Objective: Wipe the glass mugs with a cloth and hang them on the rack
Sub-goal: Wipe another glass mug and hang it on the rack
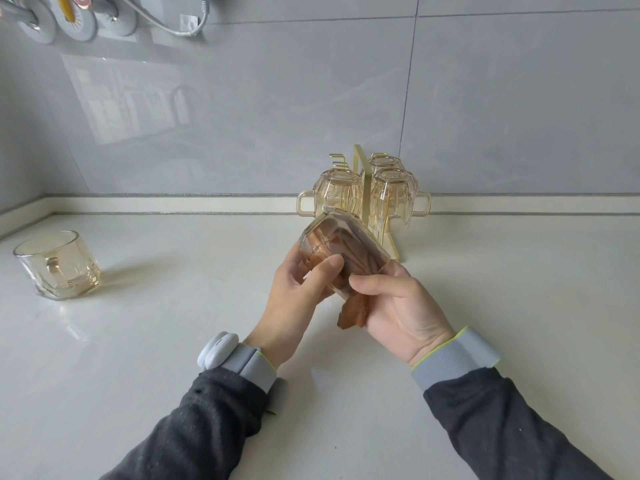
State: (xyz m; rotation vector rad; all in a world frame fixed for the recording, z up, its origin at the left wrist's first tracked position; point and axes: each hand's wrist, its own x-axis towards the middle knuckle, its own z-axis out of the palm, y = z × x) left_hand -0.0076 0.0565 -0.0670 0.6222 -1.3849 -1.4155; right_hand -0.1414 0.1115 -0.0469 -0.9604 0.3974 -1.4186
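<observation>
An amber glass mug [360, 239] is tilted in the air over the counter, its base pointing away from me. My left hand [298, 296] grips its side, thumb across the glass. My right hand [398, 306] holds a brown cloth [353, 315] that is pushed into the mug's mouth, with a corner hanging below. Right behind stands the gold rack [367, 188] with three amber mugs hung upside down on it [334, 194]. Another amber mug [59, 265] stands upright on the counter at the far left.
The white counter [173, 323] runs to a low ledge under a grey tiled wall [242, 116]. Grey round fittings and a cable [180, 29] hang on the wall at the top left. Free hooks show on the rack's left side [337, 159].
</observation>
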